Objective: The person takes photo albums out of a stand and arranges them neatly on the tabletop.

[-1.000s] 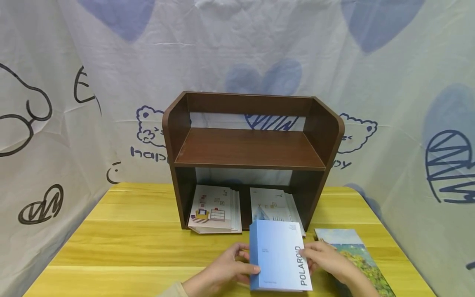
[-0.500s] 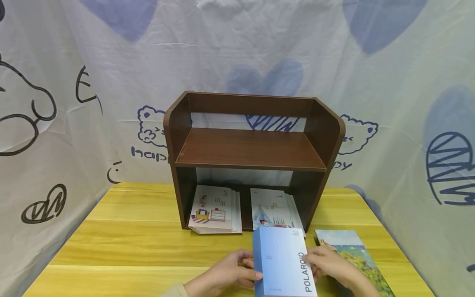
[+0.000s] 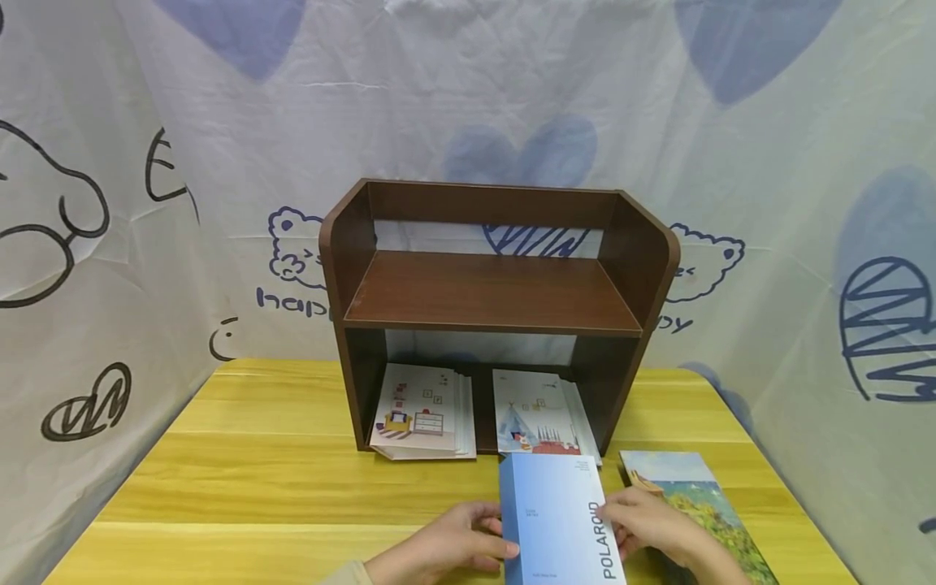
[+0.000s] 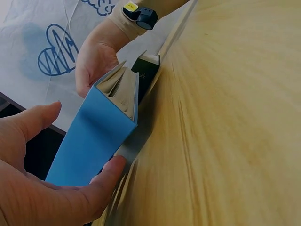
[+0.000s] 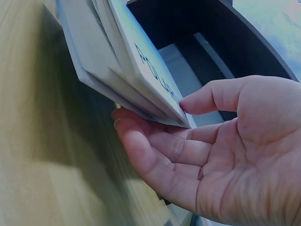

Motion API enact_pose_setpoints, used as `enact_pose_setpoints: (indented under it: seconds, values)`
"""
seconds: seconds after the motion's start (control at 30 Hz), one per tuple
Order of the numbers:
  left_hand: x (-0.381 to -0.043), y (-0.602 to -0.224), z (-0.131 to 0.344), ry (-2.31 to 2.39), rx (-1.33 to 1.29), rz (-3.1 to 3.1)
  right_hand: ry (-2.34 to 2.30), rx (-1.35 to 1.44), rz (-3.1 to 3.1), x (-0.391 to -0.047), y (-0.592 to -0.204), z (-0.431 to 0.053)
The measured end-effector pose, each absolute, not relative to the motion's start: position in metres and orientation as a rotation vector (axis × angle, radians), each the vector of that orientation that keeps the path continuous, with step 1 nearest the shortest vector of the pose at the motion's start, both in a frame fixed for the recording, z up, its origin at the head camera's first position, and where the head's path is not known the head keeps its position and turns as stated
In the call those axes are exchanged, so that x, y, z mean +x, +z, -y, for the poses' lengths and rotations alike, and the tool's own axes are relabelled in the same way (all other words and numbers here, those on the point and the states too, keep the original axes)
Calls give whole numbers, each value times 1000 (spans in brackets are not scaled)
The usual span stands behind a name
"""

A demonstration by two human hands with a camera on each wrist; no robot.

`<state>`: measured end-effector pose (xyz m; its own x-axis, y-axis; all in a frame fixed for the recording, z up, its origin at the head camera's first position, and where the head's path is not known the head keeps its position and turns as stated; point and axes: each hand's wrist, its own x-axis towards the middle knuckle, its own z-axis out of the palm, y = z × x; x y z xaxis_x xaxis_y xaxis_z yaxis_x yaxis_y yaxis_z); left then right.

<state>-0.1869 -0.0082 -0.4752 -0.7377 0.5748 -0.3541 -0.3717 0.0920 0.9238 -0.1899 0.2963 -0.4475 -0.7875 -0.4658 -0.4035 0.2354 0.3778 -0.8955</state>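
A thick pale-blue book [image 3: 559, 520] marked POLAROID is held tilted between both hands near the front of the table. My left hand [image 3: 461, 540] is at its spine [image 4: 91, 134], with the thumb by the upper side and fingertips along the lower edge. My right hand [image 3: 651, 520] pinches the opposite, page-side edge. In the right wrist view, the thumb [image 5: 211, 96] presses the front cover, while curled fingers [image 5: 155, 146] support it from underneath. The covers gape slightly around the pages [image 4: 123, 92]. The book's bottom end leaves the head view.
A dark brown two-tier shelf [image 3: 493, 329] stands behind the book. Its lower tier holds two stacks of illustrated white books, one left [image 3: 420, 410] and one right [image 3: 541, 410]. Another book with a painted landscape cover [image 3: 702, 504] lies right of my right hand. Printed cloth [image 3: 409, 106] hangs behind.
The blue book has shifted toward me and slightly right, with both hands keeping hold. More of the right-hand white stack now shows behind it.
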Motion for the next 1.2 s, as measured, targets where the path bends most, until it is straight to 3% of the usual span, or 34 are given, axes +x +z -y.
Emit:
enact_pose_setpoints:
  seconds: [1.2]
  values:
    - [-184,-472,6,1684,247,-1695,-1384,-64,-2082,-190,-455,-297]
